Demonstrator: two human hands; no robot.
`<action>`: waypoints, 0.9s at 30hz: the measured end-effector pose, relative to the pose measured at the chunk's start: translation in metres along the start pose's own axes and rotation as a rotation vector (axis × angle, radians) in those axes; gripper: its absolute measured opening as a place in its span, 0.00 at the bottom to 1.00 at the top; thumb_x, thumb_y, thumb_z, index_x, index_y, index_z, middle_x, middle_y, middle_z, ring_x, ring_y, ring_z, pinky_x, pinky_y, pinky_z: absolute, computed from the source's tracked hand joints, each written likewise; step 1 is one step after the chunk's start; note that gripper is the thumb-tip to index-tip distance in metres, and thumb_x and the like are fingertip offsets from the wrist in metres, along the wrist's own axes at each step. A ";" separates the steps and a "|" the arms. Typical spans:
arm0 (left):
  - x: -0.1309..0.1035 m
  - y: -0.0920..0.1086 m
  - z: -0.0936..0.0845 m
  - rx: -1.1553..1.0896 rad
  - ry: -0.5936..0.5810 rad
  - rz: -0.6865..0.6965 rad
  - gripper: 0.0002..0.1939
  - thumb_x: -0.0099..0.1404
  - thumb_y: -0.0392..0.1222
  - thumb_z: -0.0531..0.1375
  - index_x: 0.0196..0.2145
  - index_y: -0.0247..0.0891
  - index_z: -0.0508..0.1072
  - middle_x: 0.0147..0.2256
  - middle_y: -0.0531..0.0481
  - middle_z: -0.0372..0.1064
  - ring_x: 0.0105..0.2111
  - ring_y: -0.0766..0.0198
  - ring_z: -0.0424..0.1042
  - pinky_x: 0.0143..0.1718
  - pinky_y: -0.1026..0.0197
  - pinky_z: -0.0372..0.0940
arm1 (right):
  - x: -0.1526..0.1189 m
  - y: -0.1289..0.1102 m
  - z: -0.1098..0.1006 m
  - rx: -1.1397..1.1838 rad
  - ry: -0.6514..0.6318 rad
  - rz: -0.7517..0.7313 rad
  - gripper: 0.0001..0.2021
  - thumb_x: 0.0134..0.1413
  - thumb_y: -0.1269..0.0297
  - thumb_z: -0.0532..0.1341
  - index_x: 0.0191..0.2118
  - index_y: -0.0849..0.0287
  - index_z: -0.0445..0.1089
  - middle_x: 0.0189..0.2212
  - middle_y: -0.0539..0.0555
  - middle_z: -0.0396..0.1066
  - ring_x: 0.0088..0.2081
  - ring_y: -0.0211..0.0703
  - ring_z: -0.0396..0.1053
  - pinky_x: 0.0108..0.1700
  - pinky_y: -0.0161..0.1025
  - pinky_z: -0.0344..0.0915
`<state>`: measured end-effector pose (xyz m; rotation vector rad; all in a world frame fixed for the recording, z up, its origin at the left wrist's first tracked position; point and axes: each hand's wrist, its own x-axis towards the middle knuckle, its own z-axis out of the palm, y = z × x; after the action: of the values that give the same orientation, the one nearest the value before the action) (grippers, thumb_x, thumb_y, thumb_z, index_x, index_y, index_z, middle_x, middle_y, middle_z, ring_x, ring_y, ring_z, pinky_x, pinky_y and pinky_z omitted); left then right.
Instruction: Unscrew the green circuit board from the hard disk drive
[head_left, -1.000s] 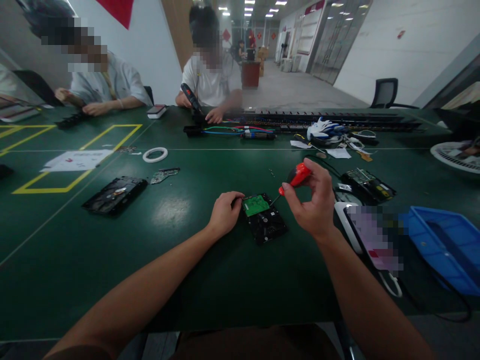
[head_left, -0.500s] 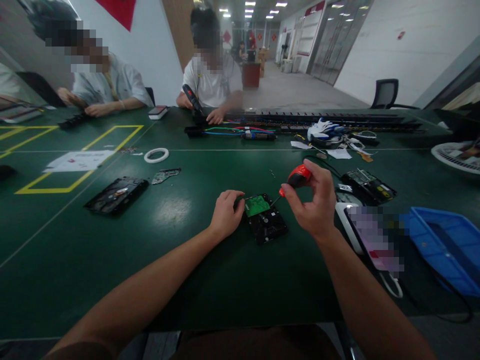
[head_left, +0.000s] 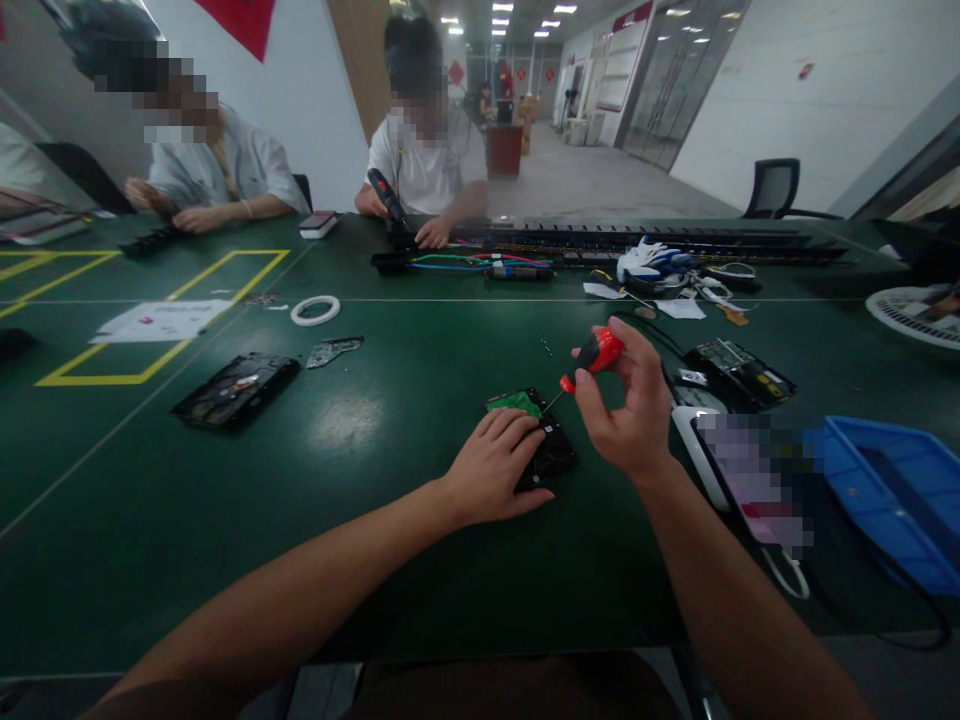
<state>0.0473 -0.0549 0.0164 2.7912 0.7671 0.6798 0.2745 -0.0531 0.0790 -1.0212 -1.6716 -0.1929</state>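
A black hard drive (head_left: 556, 450) with a green circuit board (head_left: 517, 401) lies flat on the table in front of me. My left hand (head_left: 499, 465) rests across its left side, fingers stretched over the board and the black casing, thumb apart along the near edge. Much of the drive is hidden beneath it. Between the fingers and thumb of my right hand (head_left: 634, 405) is a red-and-black screwdriver (head_left: 598, 350). Its thin shaft slants down to the left, with the tip at the board's right edge; whether it sits in a screw cannot be made out.
Another drive (head_left: 236, 390) and a loose circuit board (head_left: 334, 350) lie left. Small screws (head_left: 546, 347) are beyond my drive. At right are a third drive (head_left: 739, 372), a phone (head_left: 750, 480) and a blue tray (head_left: 892, 500). Across the table a person (head_left: 424, 165) holds a power tool (head_left: 386, 195).
My left hand has moved right from the drive's left edge onto its top, covering part of it. The screwdriver's handle has turned slightly in my right hand; its tip stays at the board.
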 end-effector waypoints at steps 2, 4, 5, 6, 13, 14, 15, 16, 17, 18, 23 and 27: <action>-0.001 -0.003 0.003 0.026 0.014 0.004 0.34 0.70 0.60 0.66 0.65 0.38 0.71 0.65 0.34 0.68 0.68 0.38 0.63 0.70 0.36 0.59 | 0.001 -0.001 0.001 0.023 -0.015 0.029 0.39 0.65 0.69 0.65 0.76 0.44 0.54 0.62 0.60 0.70 0.51 0.57 0.78 0.49 0.59 0.82; -0.002 -0.003 0.006 0.051 0.039 0.025 0.30 0.71 0.58 0.65 0.63 0.37 0.73 0.63 0.35 0.70 0.66 0.39 0.65 0.67 0.37 0.62 | 0.004 -0.002 0.001 0.020 -0.021 0.036 0.38 0.64 0.69 0.67 0.75 0.43 0.56 0.60 0.59 0.72 0.47 0.55 0.79 0.46 0.56 0.84; -0.002 -0.003 0.007 0.066 0.051 0.034 0.29 0.72 0.57 0.64 0.61 0.37 0.74 0.61 0.35 0.71 0.64 0.39 0.67 0.65 0.38 0.64 | 0.005 -0.002 0.001 0.019 -0.025 0.033 0.38 0.64 0.69 0.68 0.75 0.42 0.58 0.58 0.58 0.72 0.46 0.54 0.79 0.44 0.54 0.84; -0.003 -0.002 0.007 0.081 0.060 0.041 0.27 0.72 0.57 0.64 0.60 0.37 0.75 0.59 0.36 0.72 0.62 0.40 0.68 0.62 0.39 0.65 | 0.007 -0.002 0.001 0.020 -0.031 0.031 0.37 0.64 0.68 0.68 0.74 0.41 0.59 0.57 0.58 0.72 0.46 0.53 0.79 0.43 0.53 0.84; -0.004 -0.003 0.004 0.175 0.072 0.015 0.21 0.75 0.53 0.60 0.56 0.34 0.77 0.51 0.37 0.75 0.52 0.44 0.72 0.53 0.43 0.68 | 0.021 -0.005 0.001 0.015 -0.121 0.048 0.34 0.65 0.65 0.68 0.72 0.43 0.61 0.60 0.58 0.72 0.47 0.53 0.79 0.45 0.52 0.84; -0.004 -0.005 0.003 0.186 0.070 0.005 0.21 0.75 0.53 0.60 0.56 0.34 0.77 0.51 0.37 0.75 0.52 0.44 0.72 0.52 0.43 0.68 | 0.023 -0.006 0.001 0.016 -0.144 0.050 0.34 0.65 0.66 0.67 0.73 0.44 0.60 0.61 0.59 0.71 0.47 0.53 0.79 0.46 0.53 0.84; -0.004 -0.007 0.003 0.196 0.066 -0.005 0.21 0.75 0.52 0.60 0.56 0.34 0.77 0.51 0.36 0.75 0.52 0.44 0.72 0.52 0.43 0.68 | 0.025 -0.007 0.001 0.018 -0.165 0.053 0.34 0.66 0.66 0.66 0.74 0.44 0.60 0.62 0.59 0.71 0.48 0.53 0.79 0.47 0.53 0.84; -0.003 -0.008 0.002 0.205 0.061 -0.015 0.21 0.76 0.52 0.60 0.57 0.34 0.77 0.51 0.36 0.75 0.52 0.44 0.72 0.52 0.43 0.67 | 0.028 -0.007 0.002 0.021 -0.186 0.056 0.34 0.66 0.67 0.64 0.74 0.45 0.59 0.63 0.60 0.70 0.49 0.54 0.79 0.49 0.54 0.84; -0.003 -0.010 0.002 0.212 0.055 -0.026 0.21 0.76 0.52 0.60 0.57 0.34 0.77 0.52 0.36 0.75 0.52 0.43 0.72 0.52 0.43 0.67 | 0.031 -0.007 0.002 0.018 -0.201 0.058 0.34 0.67 0.67 0.63 0.74 0.45 0.59 0.65 0.60 0.69 0.51 0.55 0.78 0.50 0.55 0.83; -0.002 -0.012 0.002 0.217 0.051 -0.039 0.21 0.76 0.51 0.60 0.57 0.34 0.77 0.52 0.36 0.75 0.53 0.43 0.71 0.52 0.43 0.67 | 0.034 -0.006 0.004 0.011 -0.210 0.059 0.33 0.67 0.68 0.62 0.75 0.46 0.59 0.66 0.61 0.68 0.53 0.56 0.78 0.50 0.55 0.83; 0.001 -0.019 0.001 0.222 0.052 -0.088 0.19 0.76 0.50 0.61 0.58 0.37 0.76 0.55 0.37 0.74 0.55 0.45 0.72 0.53 0.43 0.67 | 0.057 -0.006 0.009 -0.087 -0.232 0.043 0.29 0.66 0.68 0.63 0.70 0.52 0.64 0.61 0.63 0.70 0.53 0.58 0.76 0.52 0.56 0.80; 0.004 -0.022 0.002 0.222 0.042 -0.098 0.19 0.77 0.50 0.61 0.59 0.37 0.75 0.57 0.37 0.74 0.56 0.46 0.73 0.55 0.44 0.66 | 0.081 -0.011 0.011 -0.219 -0.337 0.035 0.25 0.62 0.66 0.67 0.64 0.55 0.70 0.53 0.64 0.73 0.47 0.59 0.76 0.54 0.62 0.75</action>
<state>0.0416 -0.0346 0.0100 2.9176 1.0395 0.6757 0.2578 -0.0119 0.1481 -1.3026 -1.9657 -0.1912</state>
